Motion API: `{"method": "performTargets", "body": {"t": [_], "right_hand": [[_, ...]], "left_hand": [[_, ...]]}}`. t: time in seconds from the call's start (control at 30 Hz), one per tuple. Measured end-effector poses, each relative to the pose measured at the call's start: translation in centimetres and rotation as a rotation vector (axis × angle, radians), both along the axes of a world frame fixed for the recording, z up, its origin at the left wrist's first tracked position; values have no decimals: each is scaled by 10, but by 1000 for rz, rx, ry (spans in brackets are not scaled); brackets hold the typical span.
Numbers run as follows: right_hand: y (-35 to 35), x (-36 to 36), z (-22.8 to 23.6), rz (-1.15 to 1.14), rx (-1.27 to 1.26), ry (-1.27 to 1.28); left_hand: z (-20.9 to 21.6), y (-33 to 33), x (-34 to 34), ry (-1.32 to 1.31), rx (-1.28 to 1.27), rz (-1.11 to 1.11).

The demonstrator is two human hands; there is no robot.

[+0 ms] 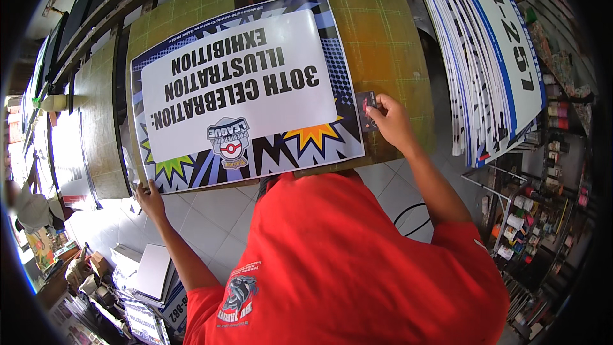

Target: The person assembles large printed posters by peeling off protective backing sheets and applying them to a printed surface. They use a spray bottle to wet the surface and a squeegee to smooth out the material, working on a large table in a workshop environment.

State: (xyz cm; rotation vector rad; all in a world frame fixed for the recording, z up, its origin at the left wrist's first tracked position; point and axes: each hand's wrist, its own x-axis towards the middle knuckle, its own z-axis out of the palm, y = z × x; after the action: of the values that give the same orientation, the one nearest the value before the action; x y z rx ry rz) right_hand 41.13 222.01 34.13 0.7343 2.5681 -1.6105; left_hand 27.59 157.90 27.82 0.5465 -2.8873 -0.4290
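A large printed poster (236, 45), upside down from my side, lies flat on a green-yellow cutting-mat worktop (383, 45). It has a white panel, dark patterned borders, and yellow and green starbursts. Its near left corner is between the fingers of my left hand (149, 200), which grips the edge there. Beyond the poster's right edge, my right hand (391, 121) pinches a small dark card (366, 103) with a reddish mark, held close to the mat. Part of the card is hidden under my fingers.
A thick stack of printed boards (491, 57) leans at the right of the worktop. Shelves of bottles and cans (523, 211) stand at the lower right. Boxes and boards (153, 271) crowd the lower left, and a black cable (412, 207) lies on the tiled floor (211, 223).
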Motion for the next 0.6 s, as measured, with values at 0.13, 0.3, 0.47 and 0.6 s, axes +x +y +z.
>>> {"method": "performTargets", "body": {"t": [0.13, 0.3, 0.47, 0.6], "right_hand": [[-29, 34, -12, -36, 139, -65], [-71, 52, -37, -96, 343, -8], [-62, 45, -18, -287, 72, -40], [-68, 42, -44, -128, 366, 2]], "left_hand": [[10, -2, -7, -31, 49, -83], [15, -6, -11, -51, 88, -152], [23, -4, -15, -64, 73, -224], [44, 11, -23, -220, 101, -208]]}}
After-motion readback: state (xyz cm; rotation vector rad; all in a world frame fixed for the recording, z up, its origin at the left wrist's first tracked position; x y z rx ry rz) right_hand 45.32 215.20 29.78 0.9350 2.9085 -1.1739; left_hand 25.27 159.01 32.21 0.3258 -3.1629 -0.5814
